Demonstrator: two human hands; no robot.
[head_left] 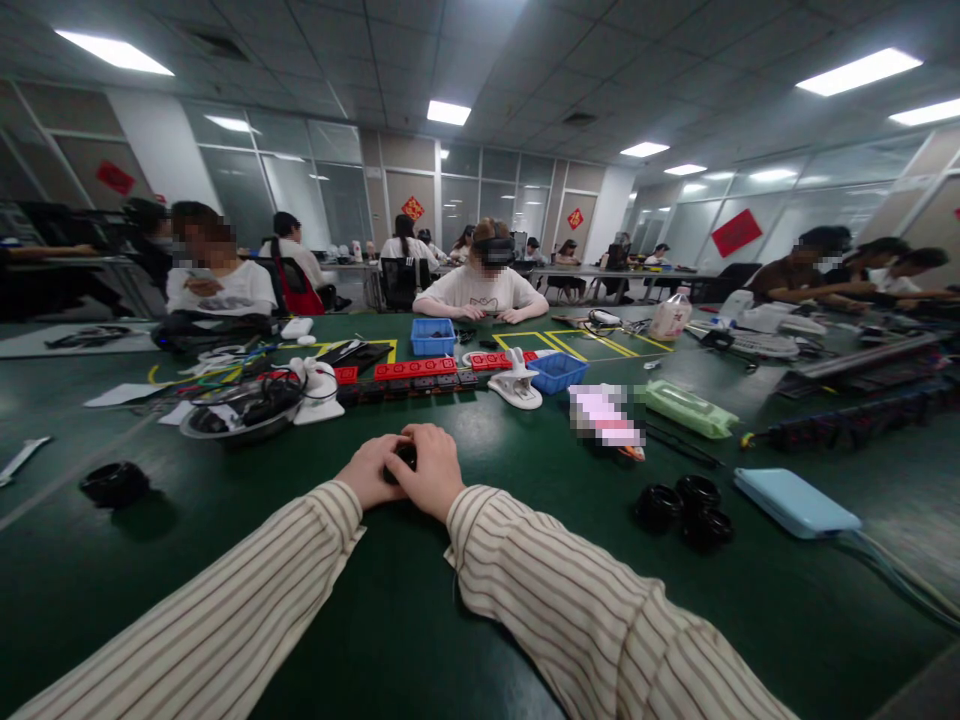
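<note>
here both hands (405, 468) clasp a black part (406, 457); metal bowl (225, 424) holds cables.

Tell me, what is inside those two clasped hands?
A small black object shows in the gap between the left hand and right hand. Only its dark top edge is visible; the fingers cover the rest, so its shape cannot be told. Beneath lies the green table.

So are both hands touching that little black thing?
Touching. The head view shows the left hand and right hand wrapped around the black thing, no gap.
</note>
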